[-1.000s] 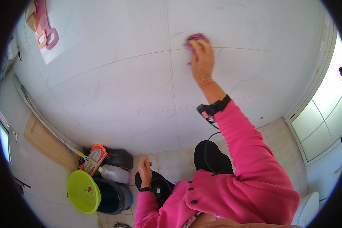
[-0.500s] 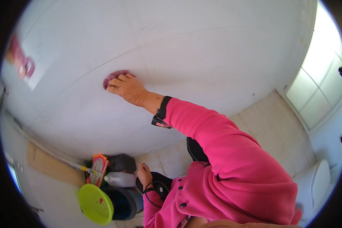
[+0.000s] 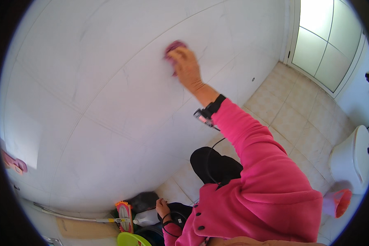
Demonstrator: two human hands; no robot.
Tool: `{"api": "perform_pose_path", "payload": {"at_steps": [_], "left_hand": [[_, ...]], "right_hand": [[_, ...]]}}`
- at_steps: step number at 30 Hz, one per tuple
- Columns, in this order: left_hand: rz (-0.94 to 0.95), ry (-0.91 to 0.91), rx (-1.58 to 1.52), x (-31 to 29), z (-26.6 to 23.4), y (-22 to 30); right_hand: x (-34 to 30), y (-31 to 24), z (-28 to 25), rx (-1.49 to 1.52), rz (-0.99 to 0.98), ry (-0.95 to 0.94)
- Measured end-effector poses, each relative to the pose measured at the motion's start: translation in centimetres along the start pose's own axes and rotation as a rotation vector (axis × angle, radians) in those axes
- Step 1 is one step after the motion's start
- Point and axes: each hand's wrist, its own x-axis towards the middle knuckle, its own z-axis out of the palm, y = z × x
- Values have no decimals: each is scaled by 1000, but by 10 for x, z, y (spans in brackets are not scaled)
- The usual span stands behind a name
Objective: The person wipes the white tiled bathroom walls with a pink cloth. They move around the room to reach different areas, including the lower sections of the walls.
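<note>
Head view: against the white tiled wall [image 3: 110, 90], the right hand [image 3: 188, 70] clasps a bunched purple cloth [image 3: 175, 45], which lies beneath its bent fingers and juts past their tips. Its forearm [image 3: 238, 128] slants up-left. Well below that grip, the left hand [image 3: 162, 208] curls beside a black-clad leg [image 3: 181, 210], its hold impossible to tell.

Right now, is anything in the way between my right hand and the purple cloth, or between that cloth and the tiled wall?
Nothing visible is. Your right hand is on the purple cloth, which appears to lie directly against the white tiled wall; the part under your palm is hidden.
</note>
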Motion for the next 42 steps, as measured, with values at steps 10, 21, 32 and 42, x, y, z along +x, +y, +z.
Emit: {"api": "perform_pose_path", "payload": {"at_steps": [10,21,32,42], "left_hand": [[8,-114,-296,27,31,14],[286,-189,-476,72,7,223],[930,25,-615,94,-87,397],[720,558,-636,143,-197,318]], "right_hand": [[43,205,-51,71,524,283],[40,78,-33,244,508,98],[3,-195,67,386,-203,-191],[-70,-386,161,582,-528,-456]]}}
